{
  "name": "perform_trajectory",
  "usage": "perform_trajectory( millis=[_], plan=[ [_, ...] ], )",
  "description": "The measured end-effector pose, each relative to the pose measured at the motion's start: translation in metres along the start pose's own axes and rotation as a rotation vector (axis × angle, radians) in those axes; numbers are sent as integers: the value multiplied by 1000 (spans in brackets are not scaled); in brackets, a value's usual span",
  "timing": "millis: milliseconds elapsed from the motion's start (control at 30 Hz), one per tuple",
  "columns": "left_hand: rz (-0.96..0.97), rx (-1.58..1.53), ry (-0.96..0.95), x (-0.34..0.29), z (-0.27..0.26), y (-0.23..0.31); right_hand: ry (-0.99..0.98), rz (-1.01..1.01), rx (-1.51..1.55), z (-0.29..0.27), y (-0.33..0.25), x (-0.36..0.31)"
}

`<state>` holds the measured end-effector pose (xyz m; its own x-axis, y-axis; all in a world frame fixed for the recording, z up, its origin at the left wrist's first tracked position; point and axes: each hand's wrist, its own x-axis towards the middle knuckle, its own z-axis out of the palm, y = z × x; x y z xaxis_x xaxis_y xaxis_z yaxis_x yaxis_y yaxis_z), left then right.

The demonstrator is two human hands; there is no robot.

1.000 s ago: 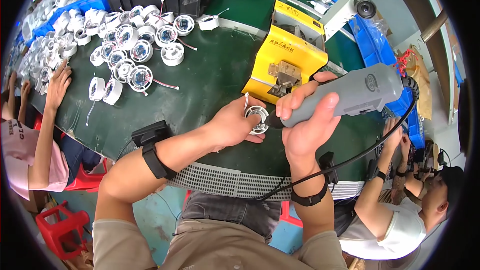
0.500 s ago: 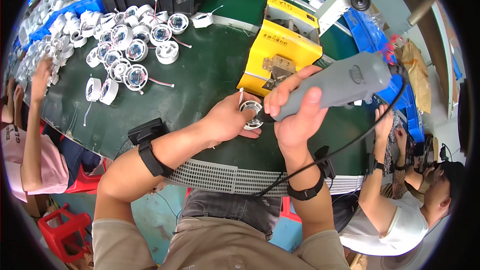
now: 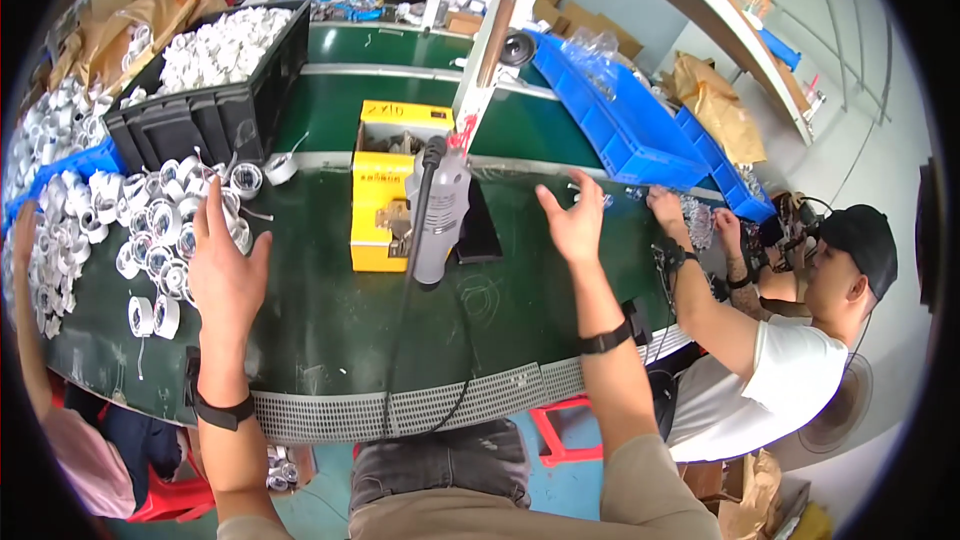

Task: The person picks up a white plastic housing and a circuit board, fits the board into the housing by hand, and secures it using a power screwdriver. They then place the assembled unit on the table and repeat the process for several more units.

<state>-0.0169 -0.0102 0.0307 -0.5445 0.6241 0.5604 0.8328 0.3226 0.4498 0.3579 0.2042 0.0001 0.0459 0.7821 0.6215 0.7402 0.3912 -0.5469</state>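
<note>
Tool (image 3: 452, 210) divides the worktop (image 3: 320, 310) between left grip (image 3: 232, 255) and right grip (image 3: 573, 215), both splayed open, beyond mesh edge (image 3: 330, 418).

Round parts (image 3: 166, 318) are smooth plastic, the handheld tool (image 3: 444, 220) matt plastic, the blue bin (image 3: 625, 135) glossy plastic, the surface (image 3: 320, 325) scuffed and semi-glossy.

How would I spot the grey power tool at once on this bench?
On the dark-green workbench, find the yellow box-shaped device near its middle. Overlapping that device's right side in view is the grey, rounded power tool. Its smooth, elongated body and the black cable at its top set it apart from the angular device.
</note>
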Motion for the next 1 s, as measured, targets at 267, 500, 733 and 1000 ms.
perform_trajectory(
  millis=[267,500,733,1000],
  plan=[
    [381,-394,-867,-21,5,18,-439,60,-611,-13,102,25],
    [322,-891,-1225,-48,19,49,-570,-214,357,-36,-71,-53],
    [-27,-1378,-1175,-66,43,55,-739,-549,440,-13,-145,-95],
    [364,-972,-714,-62,23,61,-1020,485,1366,15,-111,-107]
  ],
)
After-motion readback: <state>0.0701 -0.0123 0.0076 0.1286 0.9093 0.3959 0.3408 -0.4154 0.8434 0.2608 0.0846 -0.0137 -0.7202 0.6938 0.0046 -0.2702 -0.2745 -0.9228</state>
